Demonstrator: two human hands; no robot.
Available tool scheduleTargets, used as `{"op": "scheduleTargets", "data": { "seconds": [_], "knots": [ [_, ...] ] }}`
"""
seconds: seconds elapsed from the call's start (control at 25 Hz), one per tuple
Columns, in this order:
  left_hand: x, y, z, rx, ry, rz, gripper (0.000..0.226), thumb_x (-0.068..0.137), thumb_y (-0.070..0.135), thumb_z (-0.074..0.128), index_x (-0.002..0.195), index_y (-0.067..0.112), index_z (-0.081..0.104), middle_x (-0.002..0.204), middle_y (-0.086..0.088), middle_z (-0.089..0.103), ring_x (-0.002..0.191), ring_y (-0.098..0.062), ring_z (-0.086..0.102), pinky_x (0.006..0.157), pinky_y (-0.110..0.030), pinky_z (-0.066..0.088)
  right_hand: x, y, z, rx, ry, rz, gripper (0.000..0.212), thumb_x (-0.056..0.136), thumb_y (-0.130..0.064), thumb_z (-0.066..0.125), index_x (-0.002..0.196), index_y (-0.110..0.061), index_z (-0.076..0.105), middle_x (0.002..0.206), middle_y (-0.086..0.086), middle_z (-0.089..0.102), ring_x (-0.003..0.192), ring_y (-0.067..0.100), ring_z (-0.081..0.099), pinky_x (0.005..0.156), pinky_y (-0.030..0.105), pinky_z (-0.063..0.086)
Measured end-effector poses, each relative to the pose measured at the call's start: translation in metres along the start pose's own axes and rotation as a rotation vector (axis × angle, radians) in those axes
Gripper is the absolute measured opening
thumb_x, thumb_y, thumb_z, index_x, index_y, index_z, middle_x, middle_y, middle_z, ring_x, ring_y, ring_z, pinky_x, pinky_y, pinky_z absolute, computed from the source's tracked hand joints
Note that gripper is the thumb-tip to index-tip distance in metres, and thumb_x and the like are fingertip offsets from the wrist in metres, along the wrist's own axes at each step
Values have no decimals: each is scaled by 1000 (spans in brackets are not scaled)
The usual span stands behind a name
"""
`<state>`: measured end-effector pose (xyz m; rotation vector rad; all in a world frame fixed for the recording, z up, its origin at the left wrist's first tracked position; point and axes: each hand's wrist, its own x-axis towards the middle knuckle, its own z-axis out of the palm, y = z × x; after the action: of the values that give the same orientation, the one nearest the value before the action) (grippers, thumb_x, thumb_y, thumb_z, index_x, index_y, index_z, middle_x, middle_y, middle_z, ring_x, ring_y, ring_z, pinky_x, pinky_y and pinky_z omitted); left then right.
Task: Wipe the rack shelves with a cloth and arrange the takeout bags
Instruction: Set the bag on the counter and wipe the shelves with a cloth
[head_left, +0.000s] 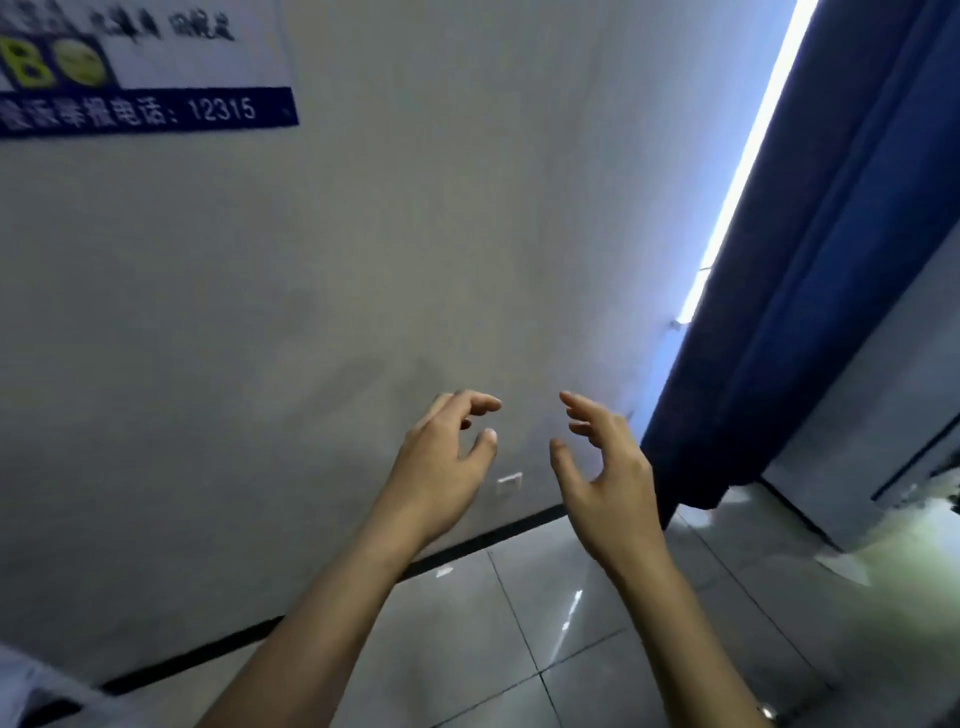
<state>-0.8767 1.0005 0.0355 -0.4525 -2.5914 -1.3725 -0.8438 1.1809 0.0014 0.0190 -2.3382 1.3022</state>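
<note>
Grey wall (363, 260) filled most of the view, and two bare hands were raised before it. On the left hand (441, 462) and the right hand (605, 478) the fingers were spread and loosely curled, nothing being held, with a gap kept between them. One blue curtain (810, 291) was hung at the right. One printed notice (145, 67) was fixed upper left. Pale tiled floor (519, 649) was seen below. Rack, cloth and takeout bags could not be seen.
</note>
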Motion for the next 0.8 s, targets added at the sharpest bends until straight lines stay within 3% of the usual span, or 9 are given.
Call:
{"op": "scheduleTargets", "data": {
  "seconds": [0.24, 0.4, 0.8],
  "knots": [
    [-55, -54, -104, 124, 229, -154, 24, 96, 30, 56, 116, 42, 57, 117, 28, 54, 113, 7, 50, 88, -12, 39, 11, -57, 112, 183, -233, -149, 41, 94, -30, 61, 135, -37, 54, 119, -18, 58, 114, -6, 54, 91, 13, 42],
    [-100, -80, -192, 190, 443, -227, 25, 96, 24, 58, 118, 35, 59, 120, 19, 57, 112, 0, 53, 95, -25, 45, 3, -132, 191, 266, -412, -291, 40, 94, -34, 60, 132, -45, 52, 116, -22, 57, 112, -8, 54, 88, 13, 41],
    [-199, -142, -351, 282, 784, -381, 27, 97, 16, 59, 122, 25, 61, 124, 10, 60, 115, -6, 55, 101, -32, 49, -64, -285, 367, 394, -746, -518, 44, 95, -39, 60, 137, -45, 47, 119, -21, 57, 110, -10, 54, 85, 11, 41]
  ]
}}
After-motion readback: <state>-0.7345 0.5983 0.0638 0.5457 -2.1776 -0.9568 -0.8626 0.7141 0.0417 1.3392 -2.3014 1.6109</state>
